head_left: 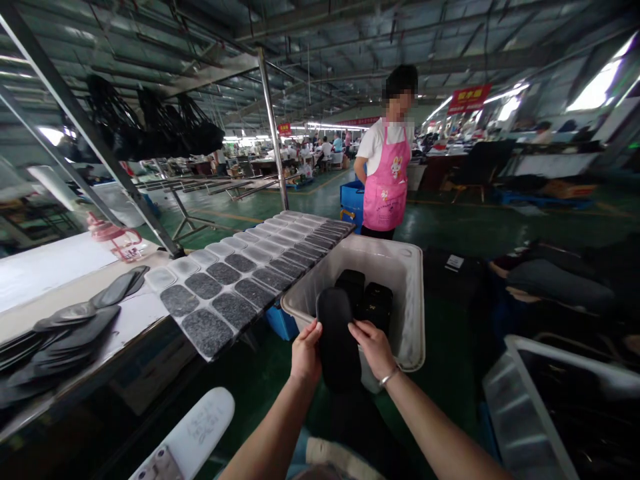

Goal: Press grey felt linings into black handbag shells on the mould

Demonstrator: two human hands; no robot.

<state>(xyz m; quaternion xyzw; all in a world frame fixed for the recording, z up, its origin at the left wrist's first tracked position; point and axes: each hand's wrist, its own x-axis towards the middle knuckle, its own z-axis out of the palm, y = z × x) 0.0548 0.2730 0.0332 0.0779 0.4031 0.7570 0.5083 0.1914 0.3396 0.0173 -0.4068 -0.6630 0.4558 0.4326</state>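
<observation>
Surface (55, 267), far left: pale top, running away along the left side. Near its front edge, a loose heap of dark insoles (65, 327), overlapping, tips pointing right. Further back by the steel post, a clear jug with a red lid (113, 239).

Tray of grey felt pads (235, 280): lies off the surface's right end, slanting away toward the post; pads set in rows, the nearer ones dark grey, the farther ones paler.

White last-shaped piece (197, 427): bottom edge, left of the arms, lying flat.

Left hand (306, 352): fingers closed on the left edge of a black insole (337, 337), thumb on top.

Black insole: held upright between both hands, just in front of the near rim of the grey bin (400, 267).

Right hand (374, 347): gripping the insole's right edge; bracelet at the wrist.

Grey bin: holds black blocks (367, 297) stacked toward its left wall.

Person in a pink apron (387, 180): standing beyond the bin, well apart.

Second pale bin (520, 400): bottom right corner, contents dark, cannot tell what.
</observation>
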